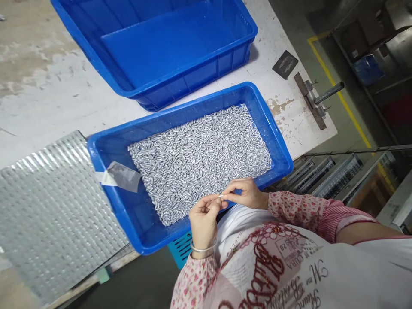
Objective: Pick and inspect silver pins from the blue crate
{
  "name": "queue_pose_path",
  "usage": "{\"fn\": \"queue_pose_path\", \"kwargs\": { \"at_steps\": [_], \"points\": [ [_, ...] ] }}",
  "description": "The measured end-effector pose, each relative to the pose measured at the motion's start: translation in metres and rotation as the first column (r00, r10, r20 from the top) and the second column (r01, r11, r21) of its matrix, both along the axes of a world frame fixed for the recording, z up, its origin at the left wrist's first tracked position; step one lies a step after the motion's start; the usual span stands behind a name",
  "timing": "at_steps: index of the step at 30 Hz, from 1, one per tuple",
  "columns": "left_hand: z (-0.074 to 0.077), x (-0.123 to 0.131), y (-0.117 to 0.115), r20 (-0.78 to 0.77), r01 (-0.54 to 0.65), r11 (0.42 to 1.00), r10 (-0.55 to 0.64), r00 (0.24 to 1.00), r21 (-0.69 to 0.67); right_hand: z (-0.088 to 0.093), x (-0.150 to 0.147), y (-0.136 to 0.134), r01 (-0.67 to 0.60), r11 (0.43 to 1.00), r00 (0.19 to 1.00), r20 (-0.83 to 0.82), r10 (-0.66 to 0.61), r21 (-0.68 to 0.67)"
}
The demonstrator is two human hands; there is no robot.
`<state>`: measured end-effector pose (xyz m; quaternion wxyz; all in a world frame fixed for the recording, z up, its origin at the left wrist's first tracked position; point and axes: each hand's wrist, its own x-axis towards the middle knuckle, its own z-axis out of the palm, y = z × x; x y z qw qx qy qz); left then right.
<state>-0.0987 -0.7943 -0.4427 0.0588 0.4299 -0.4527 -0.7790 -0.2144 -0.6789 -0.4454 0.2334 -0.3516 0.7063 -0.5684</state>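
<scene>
My left hand (206, 210), with a bangle at the wrist, and my right hand (246, 193) meet fingertip to fingertip over the near rim of a blue bin (112, 214). Between the pinched fingers is a small silver metal piece (220, 196), partly hidden by them. Beneath and beyond the hands, the bin holds a thick layer of similar small, spindle-shaped silver pieces (199, 154). A pale paper tag (124, 176) hangs inside its left wall.
Behind stands a second blue bin (199, 81). A ridged metallic sheet (58, 210) lies left on the worn white table (77, 90). A metal fixture with a handle (313, 98) and a dark square (285, 64) are near the right edge. Metal racks (334, 176) stand beyond.
</scene>
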Motion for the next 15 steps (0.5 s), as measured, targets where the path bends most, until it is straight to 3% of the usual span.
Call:
{"fn": "queue_pose_path", "kwargs": {
  "at_steps": [5,9,11,13,15],
  "points": [
    [-0.007,0.006,-0.007,0.087,0.045,0.992,-0.035,0.996,-0.121,-0.019,-0.004,-0.002,-0.011,0.995,0.944,0.33,-0.023,0.101],
    [-0.027,0.025,-0.03,0.217,0.005,0.942,0.072,0.973,-0.335,-0.054,-0.028,0.001,0.087,0.973,0.761,0.616,-0.203,0.213],
    [-0.041,0.042,-0.048,0.291,0.012,0.869,0.153,0.944,-0.495,-0.067,-0.047,0.005,0.186,0.948,0.619,0.718,-0.318,0.259],
    [-0.056,0.063,-0.065,0.365,0.054,0.735,0.27,0.891,-0.676,-0.075,-0.066,0.01,0.276,0.917,0.505,0.769,-0.393,0.287],
    [-0.07,0.083,-0.079,0.406,0.124,0.592,0.371,0.835,-0.796,-0.08,-0.084,0.015,0.368,0.884,0.444,0.78,-0.44,0.289]
  ]
}}
